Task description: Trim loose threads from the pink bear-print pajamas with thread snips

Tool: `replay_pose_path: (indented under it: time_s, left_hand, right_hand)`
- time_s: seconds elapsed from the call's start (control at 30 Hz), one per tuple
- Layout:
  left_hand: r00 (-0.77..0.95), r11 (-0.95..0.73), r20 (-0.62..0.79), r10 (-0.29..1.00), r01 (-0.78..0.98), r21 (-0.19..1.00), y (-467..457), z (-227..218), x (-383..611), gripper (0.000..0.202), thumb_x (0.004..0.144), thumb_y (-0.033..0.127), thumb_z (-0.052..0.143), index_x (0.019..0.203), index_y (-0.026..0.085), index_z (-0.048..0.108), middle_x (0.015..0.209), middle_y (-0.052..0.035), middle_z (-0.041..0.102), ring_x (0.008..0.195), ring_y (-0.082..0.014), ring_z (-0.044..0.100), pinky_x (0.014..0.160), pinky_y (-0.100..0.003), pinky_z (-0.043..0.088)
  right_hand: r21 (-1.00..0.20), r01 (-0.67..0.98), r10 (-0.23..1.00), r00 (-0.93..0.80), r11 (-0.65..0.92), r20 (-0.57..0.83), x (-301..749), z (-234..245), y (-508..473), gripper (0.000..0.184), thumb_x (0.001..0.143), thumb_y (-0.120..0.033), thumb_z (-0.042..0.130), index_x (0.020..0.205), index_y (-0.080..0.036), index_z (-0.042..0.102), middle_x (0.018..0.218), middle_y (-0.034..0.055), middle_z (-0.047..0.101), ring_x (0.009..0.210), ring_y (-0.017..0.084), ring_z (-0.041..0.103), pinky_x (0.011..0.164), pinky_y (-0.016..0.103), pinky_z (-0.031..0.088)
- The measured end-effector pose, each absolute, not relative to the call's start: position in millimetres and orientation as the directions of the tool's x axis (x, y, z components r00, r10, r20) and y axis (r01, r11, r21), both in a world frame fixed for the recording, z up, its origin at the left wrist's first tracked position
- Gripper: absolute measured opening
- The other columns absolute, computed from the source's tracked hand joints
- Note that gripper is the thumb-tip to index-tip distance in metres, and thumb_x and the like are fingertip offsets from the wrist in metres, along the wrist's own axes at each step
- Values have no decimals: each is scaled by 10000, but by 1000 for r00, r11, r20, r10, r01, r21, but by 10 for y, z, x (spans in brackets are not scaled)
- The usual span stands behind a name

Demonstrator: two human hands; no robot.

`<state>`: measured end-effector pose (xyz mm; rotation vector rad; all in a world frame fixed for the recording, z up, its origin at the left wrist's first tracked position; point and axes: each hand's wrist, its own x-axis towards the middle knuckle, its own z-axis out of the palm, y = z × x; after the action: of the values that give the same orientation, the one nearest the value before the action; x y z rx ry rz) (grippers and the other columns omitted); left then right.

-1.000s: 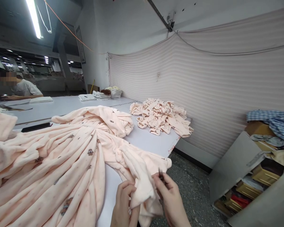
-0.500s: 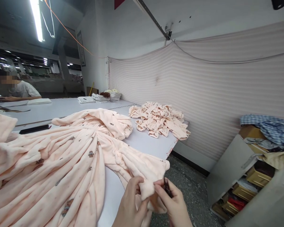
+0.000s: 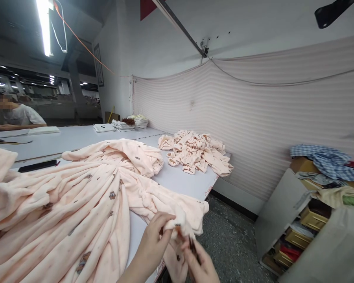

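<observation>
A pale pink plush garment [image 3: 97, 204] with small printed bears spreads over the table, one part reaching toward the right edge. My left hand [image 3: 153, 239] pinches a fold of that cloth near the table's front edge, thumb against fingers. Close beside it, my right hand [image 3: 199, 261] is closed around small dark thread snips [image 3: 192, 249], somewhat blurred by motion. The snips' tip is near the held cloth; whether it touches I cannot tell. Some of the cloth hangs below both hands.
A heap of similar pink pieces [image 3: 197, 151] lies at the table's far right corner. A black phone [image 3: 38, 166] rests at the left, with paper stacks [image 3: 104, 127] farther back. Another person [image 3: 22, 114] sits at far left. A cabinet with drawers [image 3: 283, 212] stands right.
Both hands have shifted left, the right one also lower, and the cloth between them has been turned. The view has moved slightly.
</observation>
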<state>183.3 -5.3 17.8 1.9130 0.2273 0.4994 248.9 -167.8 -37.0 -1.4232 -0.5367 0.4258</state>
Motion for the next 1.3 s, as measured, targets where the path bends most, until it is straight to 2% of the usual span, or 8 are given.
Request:
replay_pose_path:
  time_s: [0.13,0.23,0.47,0.67,0.83,1.0,1.2,1.3]
  left_hand:
    - [940,34,-53,336,44,998,-4,254,1727,297,824,387,517,922,176,702,881,-42,704,955,-249,584,893,-356,427]
    - [933,265,-110,343,16,964,7,228,1665,337,817,414,537,968,163,706,912,-56,715,977,-254,578,920,-373,411]
    - [956,410,-85,280,-38,911,14,98,1613,284,851,339,527,975,164,714,961,-74,720,978,-249,588,937,-393,403]
    - [968,509,-85,235,-48,860,45,79,1577,310,894,328,493,1090,168,673,1104,-81,689,1073,-244,551,1000,-403,354]
    - [959,511,-100,266,-52,858,115,70,1583,350,920,378,443,1170,212,624,1210,-72,640,1148,-246,516,1015,-416,339]
    - [948,377,-97,304,-27,926,85,120,1542,317,868,410,522,1051,204,679,1080,-68,694,1063,-256,570,948,-399,425]
    - [813,287,-255,523,113,951,274,-217,1252,365,751,493,616,941,188,680,976,-82,699,940,-312,632,828,-450,519]
    - [698,-134,-63,714,225,965,361,-343,1125,433,675,449,679,1038,215,649,1185,-111,626,1136,-377,530,989,-550,394]
  right_hand:
    - [-976,215,501,843,21,196,2767,-216,-1525,451,826,-433,606,1219,-215,569,1306,89,570,1235,259,487,1031,353,388]
    - [-941,333,572,785,-65,238,2790,-30,-1528,275,843,-337,583,1086,-208,598,1161,81,644,1107,229,583,937,309,456]
    - [-669,680,651,659,-301,378,2524,181,-1534,283,845,-358,563,1104,-271,639,1011,55,669,895,229,639,759,280,478]
    - [-891,410,566,789,-195,238,2629,130,-1543,255,872,-405,527,988,-235,675,991,60,674,932,221,619,792,270,470]
    - [-945,171,298,951,-279,84,2748,-288,-1773,434,709,-506,688,995,-191,600,616,-62,446,587,142,478,565,225,401]
    - [-982,114,399,916,-154,43,2763,-471,-1734,297,787,-470,609,733,-183,556,687,-34,509,681,146,484,640,227,399]
    - [-990,-91,444,896,105,-36,2658,-449,-1507,290,720,-438,702,784,-189,569,704,-24,530,697,155,509,640,238,426]
    - [-978,-130,462,886,166,-40,2568,-341,-1370,269,715,-409,720,761,-182,583,674,-33,524,658,135,485,604,218,403]
